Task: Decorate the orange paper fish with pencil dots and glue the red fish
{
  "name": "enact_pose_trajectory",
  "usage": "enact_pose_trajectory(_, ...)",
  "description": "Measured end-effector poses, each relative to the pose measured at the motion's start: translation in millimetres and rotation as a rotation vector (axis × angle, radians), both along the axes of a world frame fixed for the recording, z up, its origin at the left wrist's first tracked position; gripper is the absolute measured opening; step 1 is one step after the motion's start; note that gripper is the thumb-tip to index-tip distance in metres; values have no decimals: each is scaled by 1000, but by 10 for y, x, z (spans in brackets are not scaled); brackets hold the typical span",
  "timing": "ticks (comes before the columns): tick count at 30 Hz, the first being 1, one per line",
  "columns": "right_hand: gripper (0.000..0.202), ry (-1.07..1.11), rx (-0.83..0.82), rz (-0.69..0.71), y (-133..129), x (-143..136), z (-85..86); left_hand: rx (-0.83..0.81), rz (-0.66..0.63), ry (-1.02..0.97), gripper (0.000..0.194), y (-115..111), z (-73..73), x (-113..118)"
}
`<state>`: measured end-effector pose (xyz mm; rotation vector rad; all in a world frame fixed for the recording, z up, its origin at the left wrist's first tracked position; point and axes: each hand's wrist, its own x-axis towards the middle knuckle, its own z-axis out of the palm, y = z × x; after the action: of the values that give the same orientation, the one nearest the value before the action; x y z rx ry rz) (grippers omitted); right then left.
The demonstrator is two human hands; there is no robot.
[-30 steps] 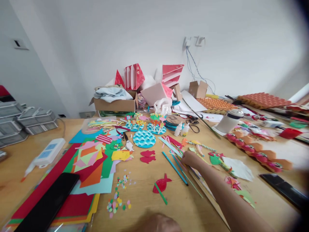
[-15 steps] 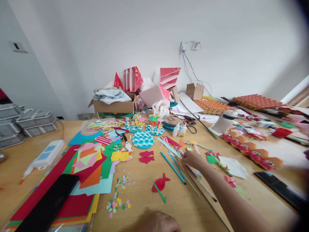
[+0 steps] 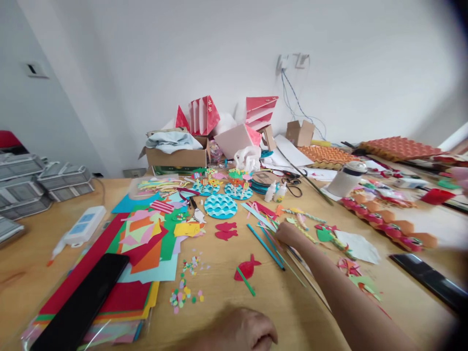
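Note:
My right hand (image 3: 288,235) reaches into a loose bundle of thin coloured paper strips (image 3: 263,219), its fingers curled down among them; what they hold is hidden. My left hand (image 3: 250,330) rests at the table's near edge in a loose fist, with nothing showing in it. Between the hands lies a red paper fish (image 3: 245,271) with a green strip (image 3: 247,282) across it. A blue pen (image 3: 266,247) lies just left of the strips. Farther back are red fish cut-outs (image 3: 226,231) and a round blue wavy-patterned disc (image 3: 220,206).
A black phone (image 3: 82,302) lies on stacked coloured paper (image 3: 69,270) at left, near a glue gun (image 3: 82,229). Small paper dots (image 3: 185,295) are scattered nearby. Glue bottles (image 3: 275,191), decorated discs (image 3: 237,190) and a cardboard box (image 3: 177,158) stand behind. A white tumbler (image 3: 345,181) is at right.
My left hand has come farther into view, showing its curled fingers. My right hand stays at the paper strips. The camera view has shifted slightly, moving the scene a little right and up.

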<state>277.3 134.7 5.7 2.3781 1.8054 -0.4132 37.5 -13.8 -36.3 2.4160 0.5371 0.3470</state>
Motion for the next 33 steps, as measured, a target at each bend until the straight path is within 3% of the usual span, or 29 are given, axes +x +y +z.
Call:
enact_pose_trajectory(5,23,-93,-71,-16,-47,-20,134,-2,18,-2,24,-15,74,1)
enact_pose_trajectory(10,23,-145,-37,-15,-115,39,286,5,13,-20,24,-14,35,4)
enact_pose_trajectory(15,23,-127,-35,-17,-200,107,334,25,-4,-9,24,-6,21,23)
enact_pose_trajectory(23,22,-27,-34,92,-275,-57,295,20,-14,-15,24,1,73,40)
enact_pose_trajectory(33,33,-74,-23,17,-91,-239,132,-2,-1,-72,25,9,-71,27)
